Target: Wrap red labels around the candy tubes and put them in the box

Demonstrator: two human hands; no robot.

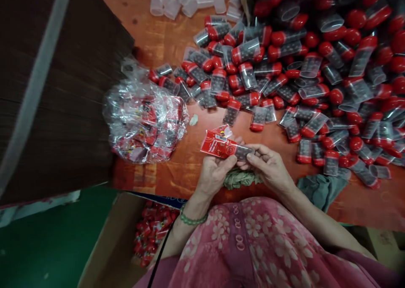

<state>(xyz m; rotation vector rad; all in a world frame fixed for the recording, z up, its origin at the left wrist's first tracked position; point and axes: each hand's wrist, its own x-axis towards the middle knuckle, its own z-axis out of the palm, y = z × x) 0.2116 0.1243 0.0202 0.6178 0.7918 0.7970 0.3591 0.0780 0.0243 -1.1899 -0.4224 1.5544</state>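
Both hands meet over the near edge of the table, around one small packet. My left hand (217,172) grips a red printed wrapper (218,144), its thumb pressed on the right end. Out of that end shows a dark dotted tube (243,152), partly inside the wrapper as far as I can see. The fingers of my right hand (267,163) pinch the tube's free end. Beneath the hands lies a crumpled green cloth (240,179). Just beyond them are loose clear tubes with red caps and dark dotted contents, such as this capped tube (232,112).
A large heap of red-capped tubes (284,85) spreads over the back and right. Clear empty sleeves (190,1) lie at the far edge. To the left sit a plastic bag of red packets (147,119) and a dark box (57,81). Below, a carton (110,237) holds red packets.
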